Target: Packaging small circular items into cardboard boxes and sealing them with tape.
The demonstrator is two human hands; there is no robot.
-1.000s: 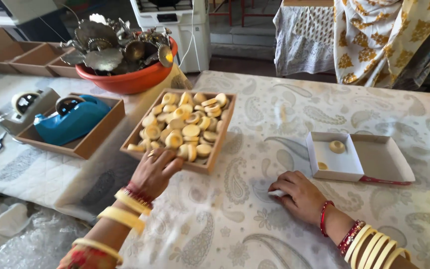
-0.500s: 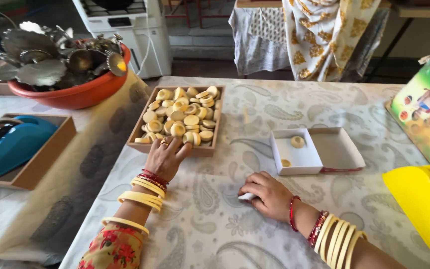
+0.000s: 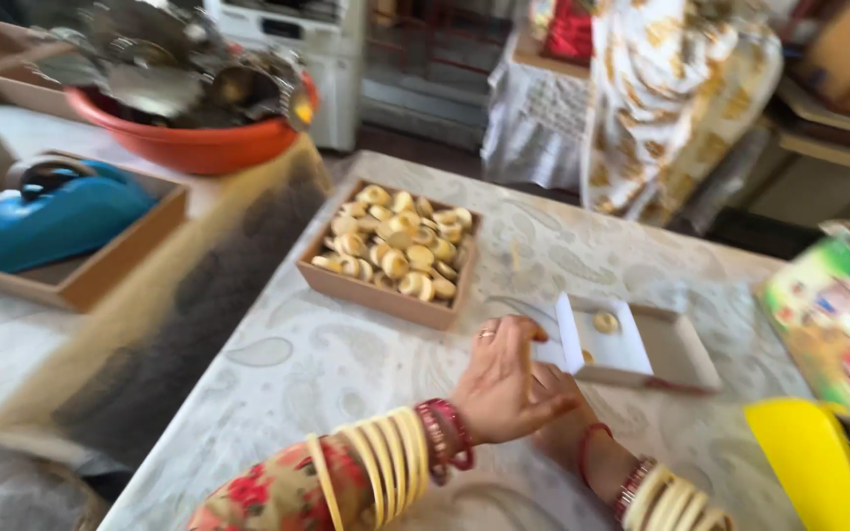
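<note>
My left hand [image 3: 504, 383], with yellow and red bangles on the wrist, reaches over the patterned table [image 3: 346, 374] to the near edge of a small open white box [image 3: 681, 344]. A small yellow round piece [image 3: 540, 334] shows at its fingertips, though the view is blurred. One round piece [image 3: 605, 322] lies inside the box. My right hand [image 3: 568, 438] rests on the table just under the left hand and is mostly covered by it. A brown tray of several round yellow pieces [image 3: 395, 251] stands to the left of the box.
A red bowl of metal utensils [image 3: 189, 147] and a blue object in a cardboard tray [image 3: 51, 216] sit at the left. A yellow object [image 3: 819, 462] and a colourful green box [image 3: 838, 324] are at the right. Patterned cloth [image 3: 681, 98] hangs at the back.
My left hand has left the tray of round pieces and moved right to the small white box, over my right hand. The camera has swung and the view is blurred.
</note>
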